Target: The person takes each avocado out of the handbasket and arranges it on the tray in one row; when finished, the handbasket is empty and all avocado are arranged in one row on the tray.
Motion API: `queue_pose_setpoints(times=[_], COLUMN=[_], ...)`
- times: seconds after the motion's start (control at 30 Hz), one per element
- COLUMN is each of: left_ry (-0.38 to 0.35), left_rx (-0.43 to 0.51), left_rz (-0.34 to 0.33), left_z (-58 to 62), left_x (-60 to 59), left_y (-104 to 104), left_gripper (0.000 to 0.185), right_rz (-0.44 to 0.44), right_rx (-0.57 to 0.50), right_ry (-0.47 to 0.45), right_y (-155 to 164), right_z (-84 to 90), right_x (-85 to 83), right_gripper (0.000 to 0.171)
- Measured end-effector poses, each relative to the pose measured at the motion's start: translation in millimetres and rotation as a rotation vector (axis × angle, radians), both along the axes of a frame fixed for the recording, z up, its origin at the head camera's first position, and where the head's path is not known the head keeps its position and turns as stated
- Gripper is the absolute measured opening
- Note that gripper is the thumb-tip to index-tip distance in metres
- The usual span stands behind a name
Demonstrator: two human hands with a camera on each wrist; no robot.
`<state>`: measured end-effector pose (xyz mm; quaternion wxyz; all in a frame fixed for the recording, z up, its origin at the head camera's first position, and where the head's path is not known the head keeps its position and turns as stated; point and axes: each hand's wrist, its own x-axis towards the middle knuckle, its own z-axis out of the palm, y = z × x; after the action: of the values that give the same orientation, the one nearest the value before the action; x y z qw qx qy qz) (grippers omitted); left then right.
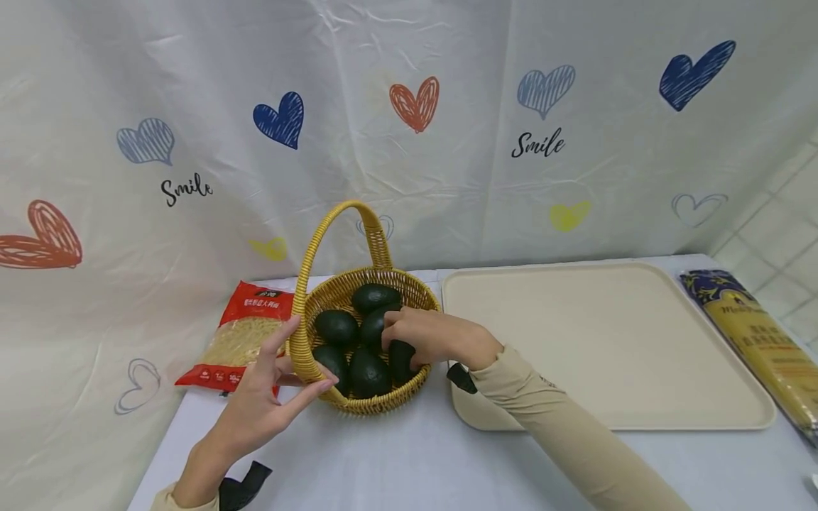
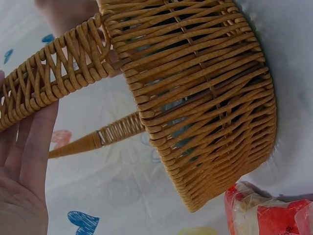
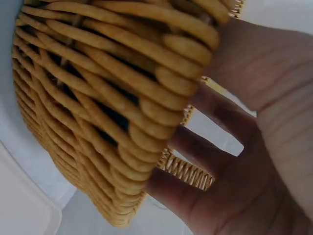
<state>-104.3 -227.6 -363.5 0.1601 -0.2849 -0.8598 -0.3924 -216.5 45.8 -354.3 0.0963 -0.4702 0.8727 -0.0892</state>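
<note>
Right grip (image 1: 441, 337), its arm reaching in from the lower right, bends over the near-right rim of the wicker basket (image 1: 377, 407) and pinches an avocado (image 1: 400, 362) inside, while the left grip (image 1: 258, 404) is spread wide, thumb and fingers either side of the handle (image 1: 309, 257). "Smile" is written twice on the heart-print sheet (image 1: 460, 170) behind; a beige tray (image 1: 594, 341) lies just right of the basket, with worktop (image 1: 358, 468) stretching in front.
</note>
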Motion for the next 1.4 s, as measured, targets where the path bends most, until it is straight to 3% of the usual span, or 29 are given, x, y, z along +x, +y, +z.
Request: queue_pose_setpoints(times=[0.33,0.67,0.77,0.93,1.1,1.4], left_ry=[0.003,0.005,0.003,-0.004,-0.003,-0.009], left_rx=[-0.001,0.000,-0.008,-0.018,-0.025,-0.029], left_rz=[0.009,0.011,0.029,0.042,0.059,0.045], left_z=[0.4,0.2,0.7,0.9,0.7,0.3], left_x=[0.1,0.9,1.3,1.2,0.9,0.7], left_y=[0,2,2,2,2,1], left_gripper=[0.110,0.109,0.110,0.110,0.110,0.108], right_rz=[-0.125,-0.174,-0.183,-0.196,-0.126,-0.097], right_rx=[0.028,0.043,0.056,0.041,0.002,0.024], right_ry=[0.104,0.171,0.134,-0.016,-0.154,-0.248], right_y=[0,-5,-5,-3,0,0], right_z=[-3.6,-4.9,-2.9,-0.6,0.0,0.1], right_x=[1.6,5.6,4.7,1.4,-1.6,-4.8], right_gripper=[0.043,0.039,0.039,0.040,0.038,0.039])
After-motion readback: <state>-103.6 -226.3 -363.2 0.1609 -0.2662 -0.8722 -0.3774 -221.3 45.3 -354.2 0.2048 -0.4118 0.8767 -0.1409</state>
